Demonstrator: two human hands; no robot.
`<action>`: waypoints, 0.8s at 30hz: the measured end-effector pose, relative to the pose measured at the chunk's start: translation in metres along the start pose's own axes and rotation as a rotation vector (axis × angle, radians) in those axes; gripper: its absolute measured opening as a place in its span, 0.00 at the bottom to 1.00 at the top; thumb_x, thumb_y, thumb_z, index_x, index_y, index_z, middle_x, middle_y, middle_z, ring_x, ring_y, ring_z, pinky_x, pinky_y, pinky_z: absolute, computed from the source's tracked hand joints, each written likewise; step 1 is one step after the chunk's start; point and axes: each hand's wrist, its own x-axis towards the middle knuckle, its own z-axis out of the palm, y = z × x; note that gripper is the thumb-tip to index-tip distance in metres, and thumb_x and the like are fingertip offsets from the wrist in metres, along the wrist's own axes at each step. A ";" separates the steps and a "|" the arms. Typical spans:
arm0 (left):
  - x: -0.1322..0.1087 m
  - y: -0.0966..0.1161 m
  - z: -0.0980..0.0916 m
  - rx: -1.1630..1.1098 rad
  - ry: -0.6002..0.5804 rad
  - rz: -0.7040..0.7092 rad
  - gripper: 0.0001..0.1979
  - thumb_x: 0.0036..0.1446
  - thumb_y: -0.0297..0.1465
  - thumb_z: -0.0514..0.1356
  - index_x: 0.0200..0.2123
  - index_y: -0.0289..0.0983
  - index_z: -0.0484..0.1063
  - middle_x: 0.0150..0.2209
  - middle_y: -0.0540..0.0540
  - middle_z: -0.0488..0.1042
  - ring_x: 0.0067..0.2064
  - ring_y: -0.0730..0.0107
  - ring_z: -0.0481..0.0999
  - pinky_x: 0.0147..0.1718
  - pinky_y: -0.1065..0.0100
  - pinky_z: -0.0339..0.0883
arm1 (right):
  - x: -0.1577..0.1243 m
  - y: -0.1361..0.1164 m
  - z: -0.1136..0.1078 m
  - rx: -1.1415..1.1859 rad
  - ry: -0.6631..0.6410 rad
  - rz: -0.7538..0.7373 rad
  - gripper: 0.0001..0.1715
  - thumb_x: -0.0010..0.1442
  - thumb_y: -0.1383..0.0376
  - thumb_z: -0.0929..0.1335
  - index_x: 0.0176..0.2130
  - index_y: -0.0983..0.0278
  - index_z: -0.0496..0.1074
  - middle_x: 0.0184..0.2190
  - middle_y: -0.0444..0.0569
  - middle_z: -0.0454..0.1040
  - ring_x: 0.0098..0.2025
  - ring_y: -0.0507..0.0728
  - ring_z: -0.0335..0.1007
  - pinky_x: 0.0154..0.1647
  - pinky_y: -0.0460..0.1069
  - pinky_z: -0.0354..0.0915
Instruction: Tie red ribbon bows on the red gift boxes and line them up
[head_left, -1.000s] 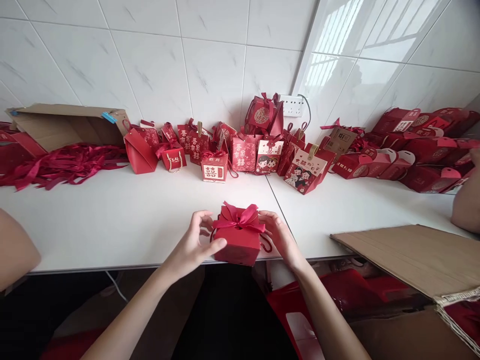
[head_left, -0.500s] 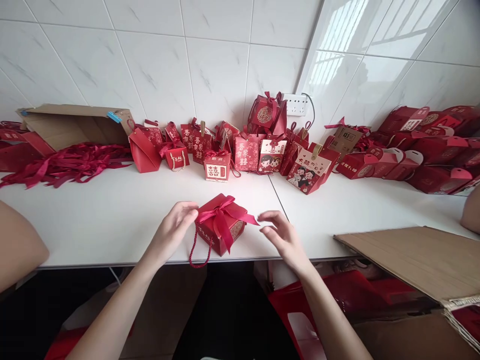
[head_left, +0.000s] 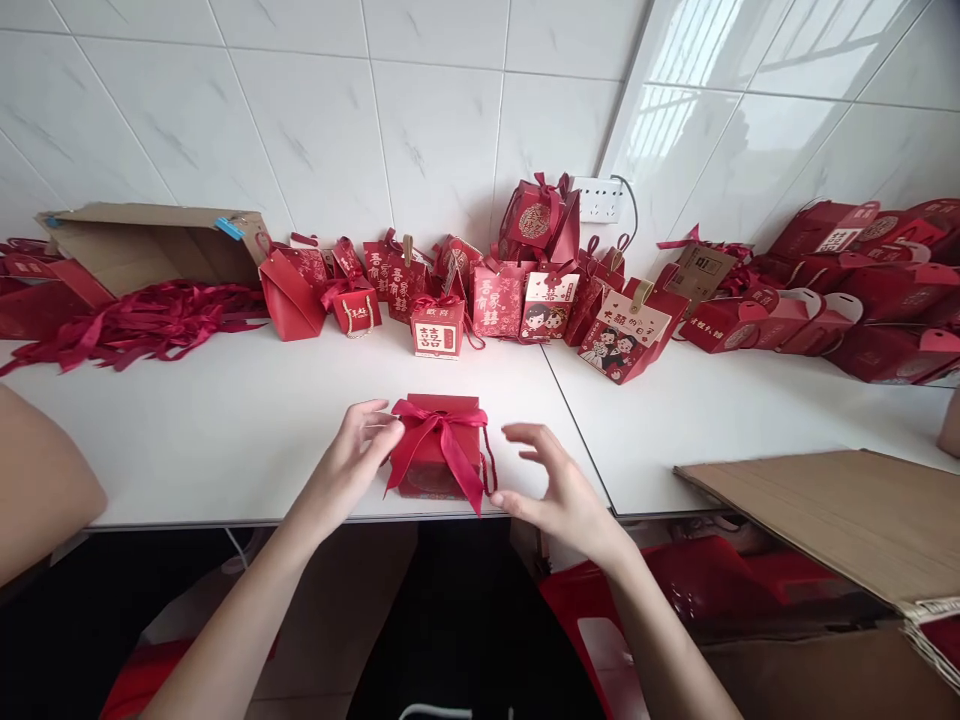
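A red gift box [head_left: 439, 475] stands on the white table near its front edge, between my two hands. A dark pink ribbon [head_left: 442, 424] is tied in a bow across its top, both tails hanging down the front. On its right side hangs a red cord handle [head_left: 489, 462]. My left hand [head_left: 365, 445] is at the box's left side, fingers curved and apart; whether it touches the box I cannot tell. Off the right side, my right hand [head_left: 546, 485] is open, thumb and fingers spread, with the thumb tip close to the cord.
Several finished red gift boxes [head_left: 499, 300] line the tiled wall. Loose ribbons [head_left: 157, 320] lie at left before a cardboard box [head_left: 150, 215]. More red boxes [head_left: 885, 290] are piled at right. An open carton [head_left: 832, 500] juts over the front edge. Other people's limbs show at both sides.
The gift box has turned, so its front now faces me and the cord handle is on the right instead of the left. My right hand has moved slightly left and opened wider.
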 end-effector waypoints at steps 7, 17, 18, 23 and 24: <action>-0.014 -0.004 -0.002 0.023 -0.310 0.036 0.31 0.52 0.41 0.60 0.57 0.44 0.55 0.58 0.42 0.65 0.60 0.55 0.64 0.54 0.56 0.65 | 0.037 0.010 0.027 0.119 -0.089 0.003 0.64 0.45 0.59 0.75 0.66 0.59 0.36 0.66 0.59 0.45 0.66 0.64 0.47 0.63 0.61 0.53; -0.010 0.019 -0.005 -0.213 -0.196 0.087 0.29 0.54 0.55 0.48 0.41 0.38 0.72 0.43 0.40 0.77 0.48 0.50 0.74 0.45 0.53 0.69 | 0.010 0.003 0.024 0.017 0.066 -0.194 0.59 0.46 0.67 0.73 0.65 0.56 0.38 0.63 0.59 0.48 0.66 0.65 0.47 0.61 0.60 0.59; -0.012 0.024 0.000 -0.158 -0.173 0.070 0.27 0.53 0.55 0.50 0.39 0.38 0.72 0.40 0.41 0.77 0.45 0.52 0.75 0.44 0.55 0.70 | 0.008 0.003 0.024 0.004 0.084 -0.215 0.59 0.47 0.68 0.73 0.65 0.56 0.38 0.63 0.59 0.49 0.65 0.65 0.48 0.60 0.60 0.59; -0.033 0.033 0.024 0.086 0.173 0.415 0.09 0.57 0.38 0.58 0.29 0.38 0.68 0.33 0.47 0.71 0.37 0.65 0.74 0.38 0.65 0.71 | -0.001 0.001 0.021 -0.051 0.141 -0.297 0.59 0.48 0.66 0.74 0.65 0.53 0.37 0.62 0.58 0.50 0.64 0.65 0.50 0.58 0.60 0.62; -0.038 0.032 0.029 0.141 0.269 0.572 0.06 0.57 0.33 0.59 0.30 0.39 0.68 0.33 0.47 0.70 0.37 0.67 0.73 0.38 0.66 0.71 | -0.003 -0.001 0.021 -0.063 0.149 -0.302 0.59 0.48 0.66 0.74 0.65 0.53 0.37 0.62 0.58 0.51 0.64 0.65 0.50 0.58 0.60 0.62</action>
